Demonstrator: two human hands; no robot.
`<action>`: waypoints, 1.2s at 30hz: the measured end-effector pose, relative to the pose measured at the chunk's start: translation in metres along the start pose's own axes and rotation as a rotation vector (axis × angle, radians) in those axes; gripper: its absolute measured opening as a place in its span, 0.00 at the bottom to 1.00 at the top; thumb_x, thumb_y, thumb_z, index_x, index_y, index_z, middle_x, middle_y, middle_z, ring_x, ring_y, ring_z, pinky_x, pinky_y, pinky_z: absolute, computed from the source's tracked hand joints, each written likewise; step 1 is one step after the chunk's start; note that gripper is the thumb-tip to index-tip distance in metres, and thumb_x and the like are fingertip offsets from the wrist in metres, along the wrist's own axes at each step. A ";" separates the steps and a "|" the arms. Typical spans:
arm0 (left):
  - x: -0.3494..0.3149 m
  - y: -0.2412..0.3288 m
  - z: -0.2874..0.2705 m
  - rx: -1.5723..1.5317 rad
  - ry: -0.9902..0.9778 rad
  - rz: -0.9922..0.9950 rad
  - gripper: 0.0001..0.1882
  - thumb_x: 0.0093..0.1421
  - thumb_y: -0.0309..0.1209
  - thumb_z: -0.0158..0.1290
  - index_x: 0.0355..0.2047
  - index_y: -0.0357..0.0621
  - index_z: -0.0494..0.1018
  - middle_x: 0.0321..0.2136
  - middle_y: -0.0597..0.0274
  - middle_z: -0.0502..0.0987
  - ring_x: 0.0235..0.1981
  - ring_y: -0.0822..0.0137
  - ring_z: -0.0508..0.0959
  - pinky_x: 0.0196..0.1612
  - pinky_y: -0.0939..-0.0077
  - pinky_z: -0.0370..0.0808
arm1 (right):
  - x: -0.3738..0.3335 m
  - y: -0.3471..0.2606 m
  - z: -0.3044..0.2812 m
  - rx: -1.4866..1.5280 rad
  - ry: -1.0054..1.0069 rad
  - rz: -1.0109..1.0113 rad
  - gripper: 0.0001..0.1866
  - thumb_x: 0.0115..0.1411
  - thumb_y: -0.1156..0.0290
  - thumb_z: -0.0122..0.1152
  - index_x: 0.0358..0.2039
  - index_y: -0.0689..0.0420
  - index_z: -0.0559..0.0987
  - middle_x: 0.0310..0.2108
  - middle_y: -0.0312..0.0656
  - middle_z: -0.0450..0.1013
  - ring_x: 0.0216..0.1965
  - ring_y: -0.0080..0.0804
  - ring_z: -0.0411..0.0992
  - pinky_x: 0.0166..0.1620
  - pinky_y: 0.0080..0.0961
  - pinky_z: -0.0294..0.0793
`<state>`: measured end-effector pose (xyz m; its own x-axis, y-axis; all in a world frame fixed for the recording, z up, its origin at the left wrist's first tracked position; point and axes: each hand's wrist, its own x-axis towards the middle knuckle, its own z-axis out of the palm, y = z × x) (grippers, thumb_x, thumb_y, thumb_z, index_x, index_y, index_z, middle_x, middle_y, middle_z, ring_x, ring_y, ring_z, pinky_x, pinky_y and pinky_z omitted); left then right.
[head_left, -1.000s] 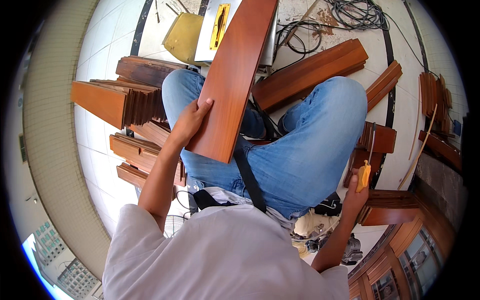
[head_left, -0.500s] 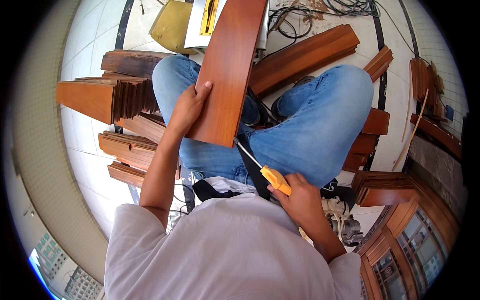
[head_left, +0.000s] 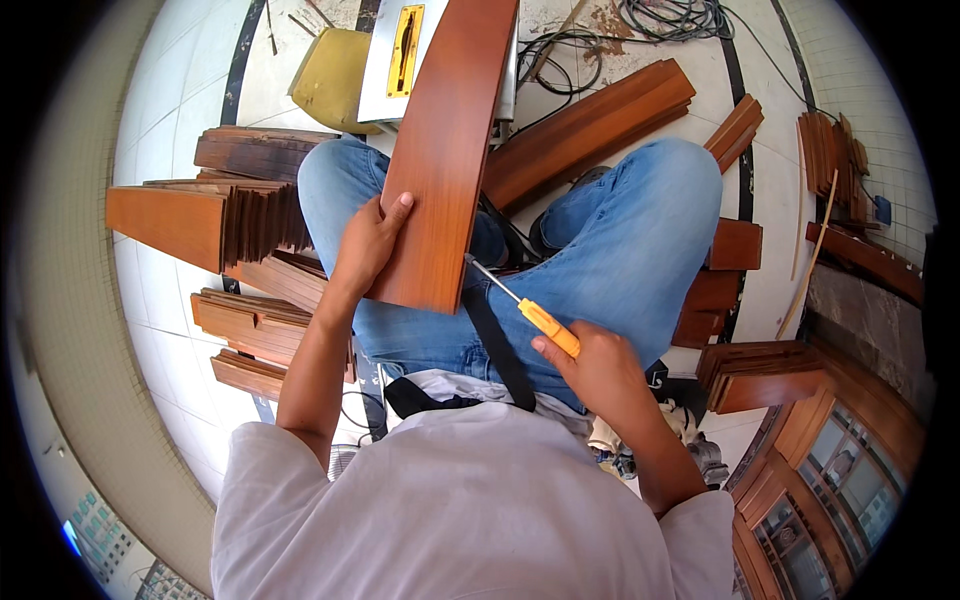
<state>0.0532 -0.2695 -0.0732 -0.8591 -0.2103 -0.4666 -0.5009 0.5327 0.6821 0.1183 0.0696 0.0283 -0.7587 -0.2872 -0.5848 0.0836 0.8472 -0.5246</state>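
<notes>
A long reddish-brown wooden plank (head_left: 440, 150) slants up from my lap, its far end reaching over a metal table saw (head_left: 370, 95). My left hand (head_left: 372, 240) grips the plank's left edge, thumb on its upper face, fingers hidden underneath. In my right hand (head_left: 603, 370) is a yellow-handled screwdriver (head_left: 545, 325), its metal shaft pointing up and left. The tip is at the plank's right edge, near the lower end; whether it touches cannot be told. A black strap (head_left: 495, 345) hangs between my legs beneath the shaft.
Stacked planks (head_left: 165, 222) lie on the left, with more planks (head_left: 590, 130) ahead and a small pile (head_left: 765, 375) at right. A yellow seat-like object (head_left: 330, 80) stands beside the saw. Black cables (head_left: 680, 18) coil on the tiled floor. Wooden glazed doors (head_left: 830, 470) are at lower right.
The screwdriver's tip has moved up along the plank's right edge, and my right hand has shifted slightly upward and right. My left hand still holds the plank. The whole view has shifted a little.
</notes>
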 end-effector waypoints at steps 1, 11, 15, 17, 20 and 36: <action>-0.001 -0.002 0.002 -0.009 0.015 0.019 0.39 0.71 0.59 0.50 0.48 0.23 0.76 0.34 0.39 0.83 0.34 0.54 0.84 0.42 0.63 0.79 | 0.010 -0.004 -0.009 -0.019 0.013 0.011 0.31 0.66 0.43 0.63 0.26 0.64 0.78 0.23 0.56 0.77 0.26 0.57 0.79 0.32 0.48 0.78; -0.020 -0.022 -0.005 -0.168 -0.071 0.237 0.33 0.64 0.49 0.65 0.50 0.25 0.75 0.37 0.44 0.85 0.38 0.62 0.84 0.44 0.66 0.80 | 0.073 0.014 -0.079 0.056 0.244 0.053 0.35 0.68 0.39 0.58 0.28 0.65 0.82 0.20 0.54 0.75 0.24 0.57 0.76 0.32 0.45 0.75; -0.029 -0.019 -0.007 -0.182 -0.088 0.285 0.33 0.61 0.47 0.67 0.52 0.26 0.75 0.39 0.45 0.85 0.40 0.63 0.84 0.46 0.67 0.80 | 0.081 0.011 -0.127 -0.031 0.460 0.114 0.37 0.67 0.35 0.56 0.28 0.64 0.83 0.25 0.57 0.78 0.31 0.56 0.80 0.35 0.48 0.77; -0.033 -0.020 -0.008 -0.180 -0.107 0.313 0.33 0.60 0.46 0.69 0.51 0.26 0.75 0.38 0.46 0.85 0.39 0.64 0.83 0.45 0.68 0.80 | 0.089 0.015 -0.166 -0.034 0.509 0.182 0.39 0.66 0.34 0.56 0.28 0.65 0.83 0.26 0.58 0.79 0.32 0.55 0.81 0.36 0.48 0.78; -0.034 -0.020 -0.009 -0.181 -0.136 0.340 0.32 0.58 0.45 0.70 0.50 0.28 0.76 0.37 0.48 0.85 0.38 0.66 0.83 0.44 0.68 0.80 | 0.112 0.034 -0.219 -0.049 0.646 0.234 0.42 0.65 0.31 0.55 0.26 0.66 0.83 0.23 0.56 0.78 0.28 0.50 0.81 0.32 0.45 0.77; -0.024 -0.036 -0.011 -0.212 -0.208 0.334 0.25 0.60 0.41 0.69 0.44 0.30 0.78 0.30 0.58 0.83 0.32 0.74 0.77 0.36 0.75 0.77 | 0.176 0.231 -0.039 0.494 0.734 0.411 0.27 0.66 0.49 0.62 0.41 0.67 0.79 0.36 0.60 0.80 0.41 0.59 0.80 0.45 0.48 0.76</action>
<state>0.0908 -0.2930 -0.0803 -0.9489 0.1258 -0.2894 -0.2284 0.3587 0.9051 -0.0214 0.2322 -0.1719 -0.8096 0.4808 -0.3368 0.5662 0.4882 -0.6641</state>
